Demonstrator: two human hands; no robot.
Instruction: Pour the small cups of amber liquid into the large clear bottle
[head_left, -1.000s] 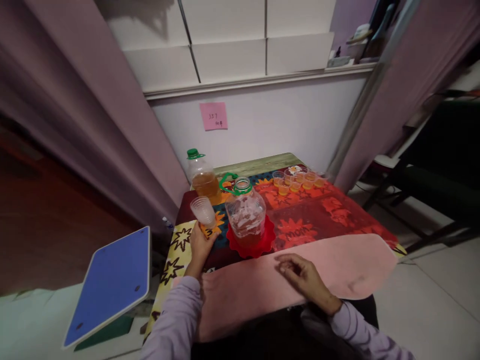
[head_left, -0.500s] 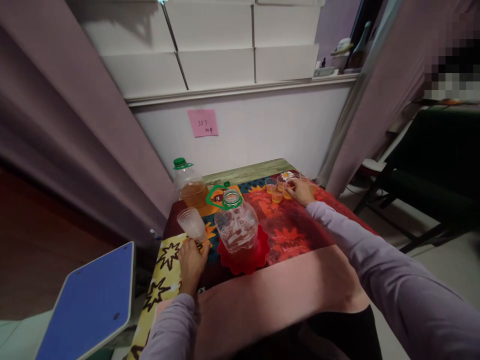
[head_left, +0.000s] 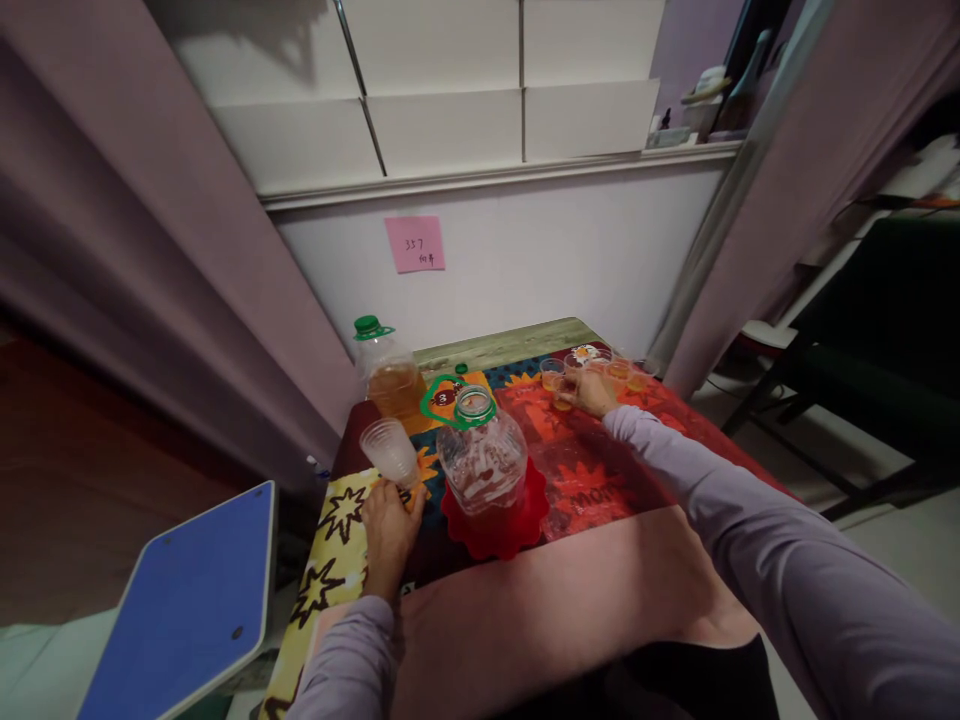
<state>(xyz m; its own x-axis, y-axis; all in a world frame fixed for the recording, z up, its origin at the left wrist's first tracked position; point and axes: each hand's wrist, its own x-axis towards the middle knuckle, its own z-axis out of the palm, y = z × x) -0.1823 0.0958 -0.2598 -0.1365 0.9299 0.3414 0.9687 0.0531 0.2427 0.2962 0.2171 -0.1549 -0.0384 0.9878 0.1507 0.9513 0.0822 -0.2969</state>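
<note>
Since half a second ago the right hand (head_left: 592, 392) has drawn back a little from the far cups, toward the near edge of the cluster at one o'clock on the counter (head_left: 517, 345). Its grip closes round a small filled cup (head_left: 564, 392). The outstretched sleeve passes just right of the open jug (head_left: 482, 462) on its red mat (head_left: 496, 520); a sweep could topple it. The left hand (head_left: 388, 520) grips an empty cup (head_left: 388, 452), tilted, at ten o'clock of the jug. Jostled neighbours could spill.
</note>
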